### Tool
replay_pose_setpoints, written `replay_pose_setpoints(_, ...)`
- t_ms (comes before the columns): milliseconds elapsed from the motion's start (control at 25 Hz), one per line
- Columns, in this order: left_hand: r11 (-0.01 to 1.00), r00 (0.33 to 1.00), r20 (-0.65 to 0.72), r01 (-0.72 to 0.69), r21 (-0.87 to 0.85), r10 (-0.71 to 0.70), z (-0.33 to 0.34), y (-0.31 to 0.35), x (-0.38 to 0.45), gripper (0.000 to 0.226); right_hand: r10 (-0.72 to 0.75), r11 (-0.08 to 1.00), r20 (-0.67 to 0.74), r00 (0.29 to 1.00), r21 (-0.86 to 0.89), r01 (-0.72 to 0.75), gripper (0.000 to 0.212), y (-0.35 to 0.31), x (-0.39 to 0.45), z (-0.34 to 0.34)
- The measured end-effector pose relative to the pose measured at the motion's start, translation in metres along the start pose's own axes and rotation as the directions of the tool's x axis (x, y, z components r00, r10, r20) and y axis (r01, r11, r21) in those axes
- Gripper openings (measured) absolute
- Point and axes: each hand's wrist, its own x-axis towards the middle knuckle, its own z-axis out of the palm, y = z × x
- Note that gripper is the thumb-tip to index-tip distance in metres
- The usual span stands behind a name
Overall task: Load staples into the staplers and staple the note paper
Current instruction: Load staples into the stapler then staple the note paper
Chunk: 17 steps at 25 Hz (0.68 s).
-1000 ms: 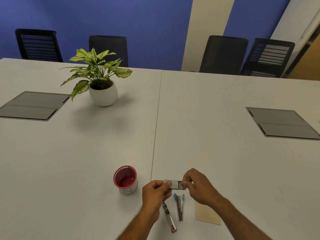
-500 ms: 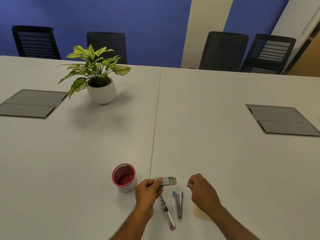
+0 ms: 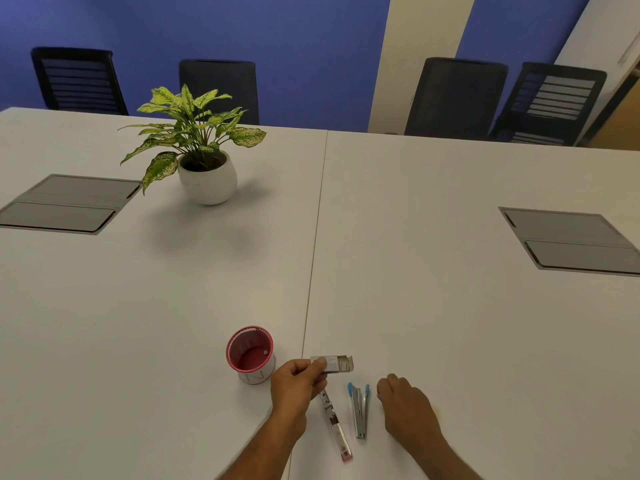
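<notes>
We see a matt white table [image 3: 450, 306], smooth like laminate, with 2 matt grey panels set flush, the left panel [image 3: 65, 204] and the right panel [image 3: 571, 240]. The staple box [image 3: 334, 363] looks like thin grey cardboard, its open end flap dull. The 2 staplers show bright, glossy metal: the pink-tipped stapler [image 3: 335, 424] has a shiny steel body with a plastic-looking end, and the blue-tipped stapler [image 3: 360, 408] has blue plastic tips on polished metal. The red cup [image 3: 250, 353] looks like smooth plastic with a paler, matt base. The plant pot [image 3: 207, 180] is smooth, softly glossy white, like ceramic. The chairs [image 3: 453, 95] have black mesh-like backs.
</notes>
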Motion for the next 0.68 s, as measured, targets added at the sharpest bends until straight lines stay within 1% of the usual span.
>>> replay_pose_setpoints(200,1.000,1.000,0.003,0.001,-0.007,-0.001,0.001,0.002,0.002,0.016,-0.042,0.999,-0.037,0.998,-0.011,0.041,0.040,0.003,-0.007,0.011)
replay_pose_setpoints(360,1.000,1.000,-0.007,0.003,-0.007,-0.003,0.003,0.002,0.003,0.016,-0.043,0.999,-0.029,0.999,0.002,0.043,0.044,0.004,-0.010,0.018)
replay_pose_setpoints(520,1.000,1.000,-0.006,0.006,-0.005,-0.006,0.004,0.001,0.004,0.015,-0.053,0.998,-0.020,0.998,0.013,0.054,0.041,0.006,-0.013,0.018)
replay_pose_setpoints(680,1.000,1.000,-0.002,0.009,-0.003,-0.009,0.005,0.001,0.004,0.016,-0.067,0.997,-0.067,0.996,0.027,0.069,0.037,0.007,-0.019,0.018)
